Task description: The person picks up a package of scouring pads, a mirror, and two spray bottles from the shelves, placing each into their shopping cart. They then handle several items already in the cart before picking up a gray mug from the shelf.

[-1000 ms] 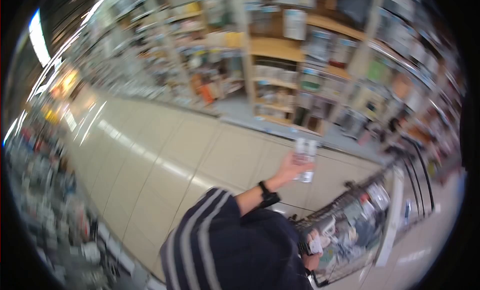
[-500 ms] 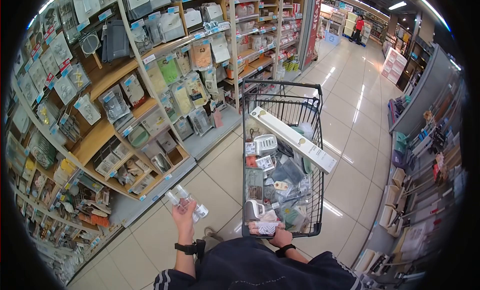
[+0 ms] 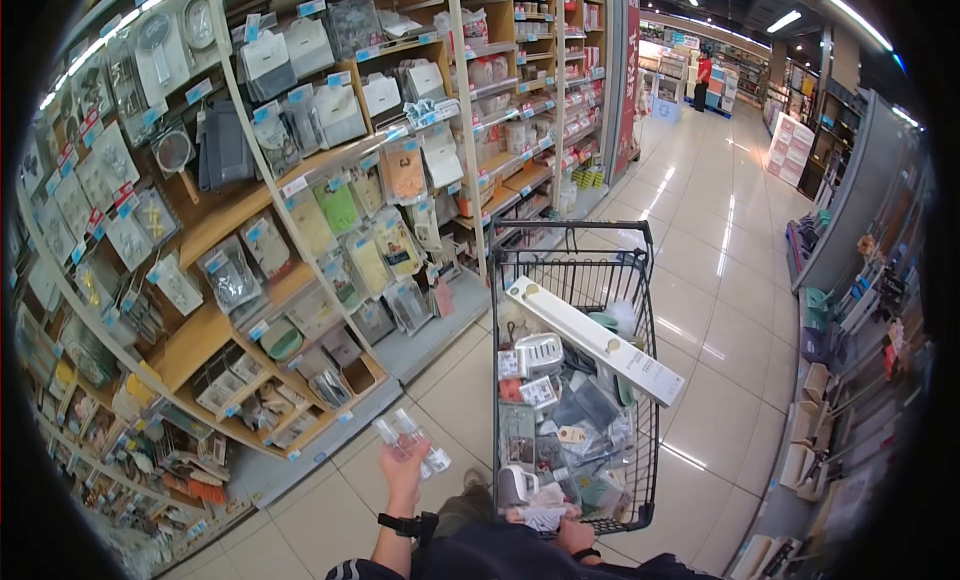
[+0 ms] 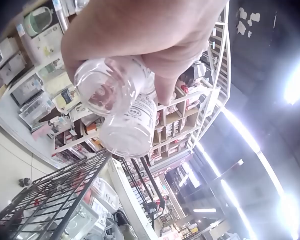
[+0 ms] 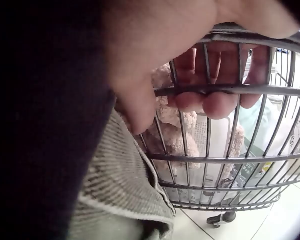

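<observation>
My left hand (image 3: 402, 477) holds two small clear plastic bottles (image 4: 129, 131) side by side, low over the floor to the left of the cart. In the left wrist view their round ends face the camera, and one carries a printed label. My right hand (image 3: 577, 538) grips the near rim of a black wire shopping cart (image 3: 652, 460). Through the wires in the right wrist view, its fingertips (image 5: 220, 105) show curled over the edge, with the thumb on the near side. Beside those fingers, inside the cart, lies a fluffy pinkish item (image 5: 177, 137) with a pale label.
Packaged goods fill the cart, and a long white box (image 3: 600, 342) lies slanted across its top, jutting past the right side. Shelves of kitchenware (image 3: 290, 230) line the left, and a display rack (image 3: 850, 380) runs along the right. Far down the tiled aisle (image 3: 700, 240) stands a person in red (image 3: 703, 75).
The head view has swung from the left shelves round to the cart and aisle, then tilted slightly up. Both bottles stay in my left hand, and my right hand stays at the cart's rim.
</observation>
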A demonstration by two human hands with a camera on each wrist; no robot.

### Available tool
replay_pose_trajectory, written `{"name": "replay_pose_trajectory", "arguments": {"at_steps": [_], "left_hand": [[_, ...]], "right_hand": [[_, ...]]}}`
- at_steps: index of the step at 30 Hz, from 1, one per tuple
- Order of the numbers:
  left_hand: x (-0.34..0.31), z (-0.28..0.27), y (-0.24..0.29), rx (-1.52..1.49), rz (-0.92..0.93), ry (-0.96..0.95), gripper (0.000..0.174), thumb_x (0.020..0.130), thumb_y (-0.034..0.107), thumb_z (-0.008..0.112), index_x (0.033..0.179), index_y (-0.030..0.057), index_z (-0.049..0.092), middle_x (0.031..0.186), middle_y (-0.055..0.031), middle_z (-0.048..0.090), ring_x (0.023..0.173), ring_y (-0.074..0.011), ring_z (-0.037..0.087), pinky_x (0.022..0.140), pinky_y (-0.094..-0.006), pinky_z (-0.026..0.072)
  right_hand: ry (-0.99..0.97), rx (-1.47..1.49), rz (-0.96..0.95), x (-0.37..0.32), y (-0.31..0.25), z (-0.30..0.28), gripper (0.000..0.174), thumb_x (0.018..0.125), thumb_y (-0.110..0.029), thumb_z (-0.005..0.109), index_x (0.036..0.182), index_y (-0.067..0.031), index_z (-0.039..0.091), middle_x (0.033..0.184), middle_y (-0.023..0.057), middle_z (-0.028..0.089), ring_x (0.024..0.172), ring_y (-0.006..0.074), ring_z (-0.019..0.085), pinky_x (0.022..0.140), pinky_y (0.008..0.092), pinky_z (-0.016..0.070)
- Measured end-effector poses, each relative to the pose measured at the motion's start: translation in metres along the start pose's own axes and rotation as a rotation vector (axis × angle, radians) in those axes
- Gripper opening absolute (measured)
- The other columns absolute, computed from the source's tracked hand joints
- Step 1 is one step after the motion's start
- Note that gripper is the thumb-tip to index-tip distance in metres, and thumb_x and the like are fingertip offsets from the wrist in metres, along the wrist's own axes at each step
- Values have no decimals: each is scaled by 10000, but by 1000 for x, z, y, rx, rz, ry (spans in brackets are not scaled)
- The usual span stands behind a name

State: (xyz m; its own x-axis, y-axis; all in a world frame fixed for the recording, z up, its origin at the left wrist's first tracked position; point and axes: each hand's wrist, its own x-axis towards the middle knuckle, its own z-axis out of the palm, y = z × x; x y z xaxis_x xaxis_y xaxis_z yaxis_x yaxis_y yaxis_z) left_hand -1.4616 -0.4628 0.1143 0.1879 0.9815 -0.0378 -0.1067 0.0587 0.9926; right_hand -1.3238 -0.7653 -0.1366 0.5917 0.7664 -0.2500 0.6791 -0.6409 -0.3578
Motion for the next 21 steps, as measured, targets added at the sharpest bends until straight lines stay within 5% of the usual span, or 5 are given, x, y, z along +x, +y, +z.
{"name": "replay_pose_trajectory", "arguments": {"at_steps": [6,13,17,19,21], "left_hand": [[74,52,-21,-24,-52,-85,475,755,22,768,1123,12,468,1011,-103,618,922,-187,626,811,-333,528],[157,128,-13,33,-35,-241,437,755,16,767,1083,6,479,1006,-109,621,910,-185,635,786,-336,542],[184,161,-17,-29,-41,-283,439,755,14,768,1079,6,471,1001,-117,617,894,-190,639,776,-332,549],[194,169,-22,-21,-49,-295,445,756,16,768,1083,4,466,1008,-123,613,895,-194,640,770,-333,553],[205,174,-26,-7,-77,-300,457,757,19,768,1094,2,459,1020,-131,607,904,-199,640,765,-337,557]], "right_hand": [[-110,-67,201,46,15,17,391,730,-383,616,1000,-101,620,769,120,685,717,331,679,621,458,522],[115,-12,-9,83,32,4,342,922,-289,431,760,-108,673,655,143,651,574,350,638,528,525,481],[-37,-29,-34,123,43,9,297,918,-272,448,993,-68,651,708,147,665,619,356,648,549,535,482],[-307,-77,36,139,10,-75,584,839,-291,557,1308,39,443,849,163,688,732,361,663,592,526,495],[-310,-59,49,155,8,-99,545,814,-305,577,1269,-11,512,880,165,690,771,353,665,637,515,508]]}}
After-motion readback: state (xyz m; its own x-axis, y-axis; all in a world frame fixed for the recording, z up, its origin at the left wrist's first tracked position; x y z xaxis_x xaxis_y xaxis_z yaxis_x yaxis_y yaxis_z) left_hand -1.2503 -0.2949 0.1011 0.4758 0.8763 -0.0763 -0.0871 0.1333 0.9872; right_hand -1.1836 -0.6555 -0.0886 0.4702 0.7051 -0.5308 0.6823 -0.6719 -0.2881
